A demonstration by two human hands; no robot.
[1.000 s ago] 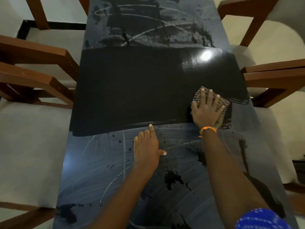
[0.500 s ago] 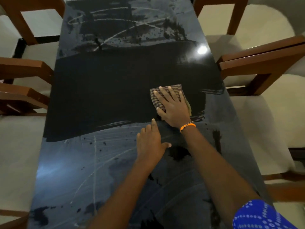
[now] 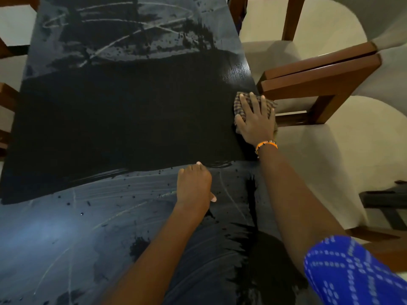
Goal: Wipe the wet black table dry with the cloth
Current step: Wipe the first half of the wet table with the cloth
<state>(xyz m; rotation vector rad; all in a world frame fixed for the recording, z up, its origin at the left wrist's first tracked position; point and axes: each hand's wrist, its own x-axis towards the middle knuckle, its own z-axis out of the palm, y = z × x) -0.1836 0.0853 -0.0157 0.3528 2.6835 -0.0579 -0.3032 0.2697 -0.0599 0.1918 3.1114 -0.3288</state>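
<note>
My right hand [image 3: 255, 119] flat, fingers straight, pressing cloth [image 3: 239, 105] at right edge of black table [image 3: 123, 115]. My left hand [image 3: 193, 186] flat on table, holding nothing. Step: mid-wipe. Middle looks wiped; near and far parts look streaky. Next: push cloth over those.

The bench [image 3: 123, 115] is matt black across its middle and streaky grey-blue elsewhere, the cloth [image 3: 240, 106] brown-and-cream checked, the bracelet [image 3: 265, 145] orange, the sleeve [image 3: 348, 271] bright blue with white dotted lines, the chairs [image 3: 319, 78] reddish-brown wood.
</note>
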